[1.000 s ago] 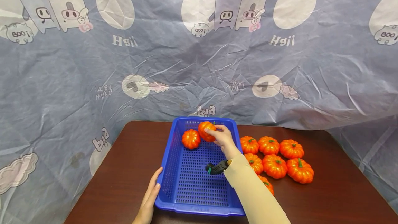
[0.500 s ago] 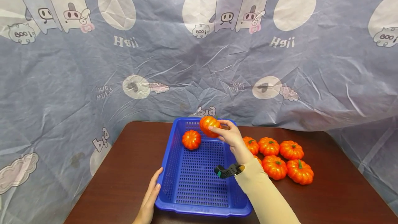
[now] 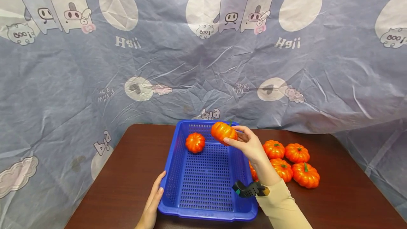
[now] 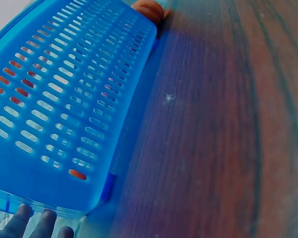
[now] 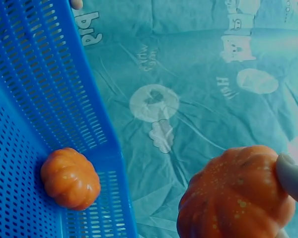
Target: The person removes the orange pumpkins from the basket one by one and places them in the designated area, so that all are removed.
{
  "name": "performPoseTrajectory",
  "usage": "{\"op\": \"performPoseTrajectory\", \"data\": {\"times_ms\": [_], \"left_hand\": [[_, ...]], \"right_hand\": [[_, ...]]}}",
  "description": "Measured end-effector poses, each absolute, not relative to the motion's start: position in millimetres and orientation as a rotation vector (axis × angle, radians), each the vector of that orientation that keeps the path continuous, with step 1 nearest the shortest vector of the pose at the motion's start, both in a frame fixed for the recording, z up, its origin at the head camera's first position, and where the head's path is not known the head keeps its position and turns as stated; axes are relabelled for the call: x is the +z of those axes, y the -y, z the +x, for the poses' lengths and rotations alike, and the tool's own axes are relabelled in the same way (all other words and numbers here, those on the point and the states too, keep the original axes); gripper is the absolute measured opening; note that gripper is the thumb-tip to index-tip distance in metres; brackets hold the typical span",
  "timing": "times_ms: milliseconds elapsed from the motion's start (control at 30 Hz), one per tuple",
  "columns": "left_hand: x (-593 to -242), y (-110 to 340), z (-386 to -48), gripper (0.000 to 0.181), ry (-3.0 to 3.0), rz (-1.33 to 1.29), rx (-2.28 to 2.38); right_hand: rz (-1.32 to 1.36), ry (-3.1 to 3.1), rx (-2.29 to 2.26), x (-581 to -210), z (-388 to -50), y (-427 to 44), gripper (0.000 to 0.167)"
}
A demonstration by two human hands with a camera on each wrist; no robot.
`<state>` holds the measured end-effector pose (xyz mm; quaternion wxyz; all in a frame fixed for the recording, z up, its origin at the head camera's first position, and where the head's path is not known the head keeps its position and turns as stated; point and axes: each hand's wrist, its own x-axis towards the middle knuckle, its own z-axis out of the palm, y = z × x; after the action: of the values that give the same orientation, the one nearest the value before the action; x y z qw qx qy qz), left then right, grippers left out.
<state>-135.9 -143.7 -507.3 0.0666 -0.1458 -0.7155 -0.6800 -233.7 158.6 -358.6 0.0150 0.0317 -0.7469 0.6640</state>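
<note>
My right hand (image 3: 251, 146) grips a small orange pumpkin (image 3: 222, 131) with a green stem, thumb on its near side. The pumpkin is held above the far right part of a blue plastic basket (image 3: 208, 215); it fills the lower right of the right wrist view. Inside the basket, a second pumpkin (image 3: 195, 142) sits near the far left corner. My left hand (image 3: 152, 202) touches the basket's left side with its fingers fairly straight. Its fingertips (image 4: 44, 223) show at the basket's edge in the left wrist view.
Several more pumpkins (image 3: 297, 152) stand grouped on the brown table (image 3: 343, 186) right of the basket, some partly hidden by my right arm. A grey-blue printed cloth (image 3: 203, 66) hangs behind the table and at its sides.
My right hand has moved to the right with the pumpkin, which has risen from inside the basket and turned so its stem shows. The left hand and the basket look the same.
</note>
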Motion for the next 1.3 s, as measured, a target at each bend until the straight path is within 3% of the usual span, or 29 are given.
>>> {"op": "performPoseTrajectory", "data": {"times_ms": [700, 1300], "left_hand": [[-508, 143, -136, 0.047, 2.150, -0.434, -2.062], [-508, 144, -135, 0.047, 2.150, -0.430, -2.069]], "right_hand": [[0.128, 2.241, 1.772, -380, -176, -194, 0.058], [-0.080, 2.282, 1.509, -405, -144, -240, 0.059]]}}
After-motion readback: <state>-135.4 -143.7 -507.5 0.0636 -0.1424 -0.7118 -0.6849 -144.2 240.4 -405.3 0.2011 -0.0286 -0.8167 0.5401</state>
